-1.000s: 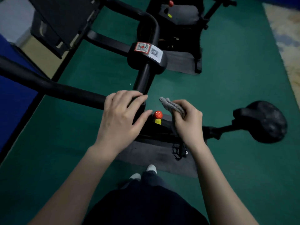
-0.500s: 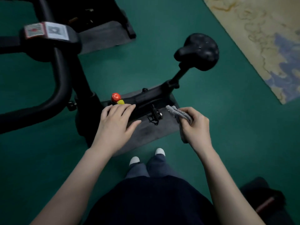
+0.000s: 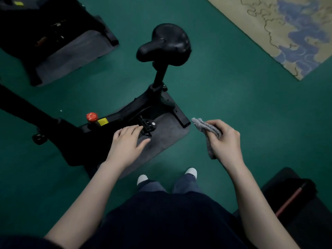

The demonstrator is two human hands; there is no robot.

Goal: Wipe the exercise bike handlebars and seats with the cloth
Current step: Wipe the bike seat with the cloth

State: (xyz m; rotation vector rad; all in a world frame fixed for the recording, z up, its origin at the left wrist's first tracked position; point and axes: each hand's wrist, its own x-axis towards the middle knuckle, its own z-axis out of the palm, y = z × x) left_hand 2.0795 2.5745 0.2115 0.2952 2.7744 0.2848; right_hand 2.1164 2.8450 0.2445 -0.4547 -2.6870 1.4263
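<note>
A black exercise bike stands in front of me, its black seat raised on a post in the upper middle. On the frame sits a red knob beside a yellow label. My right hand grips a folded grey cloth, held in the air to the right of the bike and below the seat. My left hand hovers with fingers straight over the bike frame, close to the pedal, holding nothing. The handlebars are out of view, apart from a dark bar at the left edge.
The bike stands on a grey mat on green floor. A second bike on its own grey mat is at the upper left. A beige and blue patterned rug lies upper right. A dark object with a red stick sits lower right.
My view has swung right, from the handlebars toward the seat. My left hand came off the handlebar and now hovers over the frame. My right hand carried the cloth to the right.
</note>
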